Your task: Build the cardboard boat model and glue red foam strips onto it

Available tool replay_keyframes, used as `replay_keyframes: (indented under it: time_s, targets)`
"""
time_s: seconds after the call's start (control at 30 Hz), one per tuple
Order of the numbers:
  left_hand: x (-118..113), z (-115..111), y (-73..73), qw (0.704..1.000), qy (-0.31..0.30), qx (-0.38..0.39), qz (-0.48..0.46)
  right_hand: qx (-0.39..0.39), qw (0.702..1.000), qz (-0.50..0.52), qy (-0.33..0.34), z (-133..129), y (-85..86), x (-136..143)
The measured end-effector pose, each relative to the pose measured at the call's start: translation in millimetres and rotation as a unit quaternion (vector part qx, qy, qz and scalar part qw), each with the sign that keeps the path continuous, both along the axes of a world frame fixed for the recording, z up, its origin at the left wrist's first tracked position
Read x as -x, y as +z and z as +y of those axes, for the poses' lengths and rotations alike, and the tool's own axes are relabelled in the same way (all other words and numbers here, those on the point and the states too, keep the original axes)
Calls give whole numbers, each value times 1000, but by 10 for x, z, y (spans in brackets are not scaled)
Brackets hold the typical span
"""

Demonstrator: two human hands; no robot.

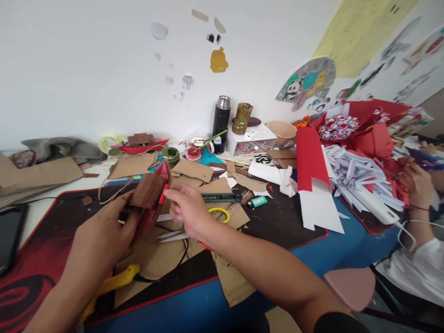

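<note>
My left hand is closed around a small cardboard model with a brown, wood-look top and a red side, held tilted above the table. At its right edge, the fingertips of my right hand pinch a small red strip against the model. Scissors with a yellow loop lie under my right hand, their blades partly covered. Just beyond that hand rests a dark green utility knife. A yellow-handled tool with a black cord, perhaps a glue gun, sits below my left hand.
Cardboard scraps cover much of the black mat. Along the wall stand a black flask, paint jars and a white box. To the right are red paper, white paper strips and another person's hand.
</note>
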State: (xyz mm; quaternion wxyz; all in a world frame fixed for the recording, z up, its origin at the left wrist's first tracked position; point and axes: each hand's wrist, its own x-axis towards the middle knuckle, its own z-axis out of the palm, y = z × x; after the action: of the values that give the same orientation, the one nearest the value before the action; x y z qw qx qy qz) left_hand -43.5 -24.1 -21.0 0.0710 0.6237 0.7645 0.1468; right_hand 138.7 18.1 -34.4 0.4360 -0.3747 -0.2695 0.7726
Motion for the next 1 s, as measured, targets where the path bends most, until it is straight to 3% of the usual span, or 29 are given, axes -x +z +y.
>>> replay_keyframes:
  time_s: [0.23, 0.63, 1.0]
  targets:
    - [-90, 1, 122, 999, 17, 29, -2, 4, 1000, 6, -6, -4, -13, 3]
    - [-42, -9, 46, 1000, 4, 7, -14, 5, 1000, 3, 3, 0, -11, -8]
    - [-109, -9, 127, 998, 17, 36, -39, 4, 1000, 27, 8, -44, 63, -42]
